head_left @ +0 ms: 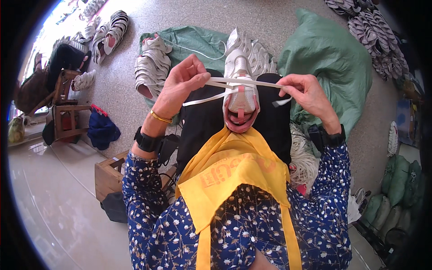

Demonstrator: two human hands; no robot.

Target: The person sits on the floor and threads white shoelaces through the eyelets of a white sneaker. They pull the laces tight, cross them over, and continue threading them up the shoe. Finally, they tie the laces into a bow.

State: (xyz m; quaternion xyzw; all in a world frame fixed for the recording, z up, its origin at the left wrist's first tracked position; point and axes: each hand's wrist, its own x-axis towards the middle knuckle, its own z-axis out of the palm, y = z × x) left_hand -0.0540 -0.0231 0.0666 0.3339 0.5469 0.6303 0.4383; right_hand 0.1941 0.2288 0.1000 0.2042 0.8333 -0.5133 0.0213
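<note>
A white and pink shoe upper (241,100) rests between my knees, its pink-lined opening toward me. A flat white shoelace (263,83) stretches across it at the level of the eyelets. My left hand (188,80) pinches the lace to the left of the shoe, above my black-clad leg. To the right, my right hand (307,92) grips the lace between thumb and fingers, and a short end hangs below them. Another length of lace trails from the shoe toward the lower left.
Stacked white uppers (153,65) lie left of the shoe, beside a green woven sack (326,63). Bundled white laces (302,153) sit by my right leg. A wooden stool (108,180) stands at left; a yellow apron (234,166) covers my lap.
</note>
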